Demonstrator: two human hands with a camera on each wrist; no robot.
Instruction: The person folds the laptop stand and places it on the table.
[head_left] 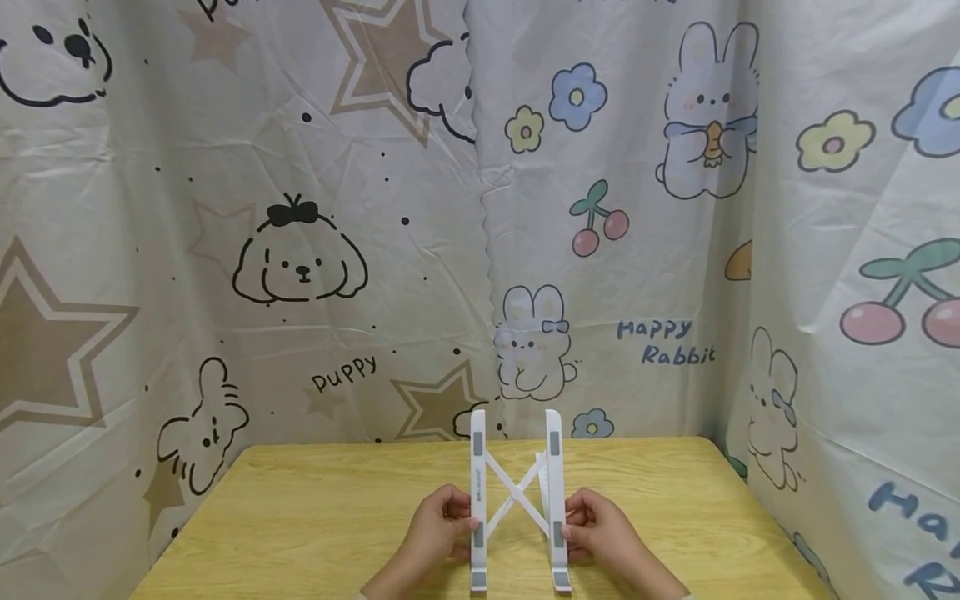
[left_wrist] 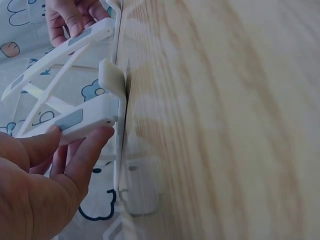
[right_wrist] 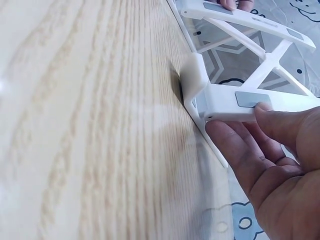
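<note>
A white folding laptop stand stands on the table, its two long rails apart and crossed bars joining them. My left hand holds the left rail, thumb on top beside a grey pad and fingers beneath. On the other side my right hand grips the right rail the same way, its thumb at another grey pad. Both wrist views show the rails sloping up from the base bars, with an upturned lip at the near end.
The wooden table has a light yellow grain. Behind it and along both sides hangs a pale curtain printed with puppies, rabbits, stars, flowers and cherries.
</note>
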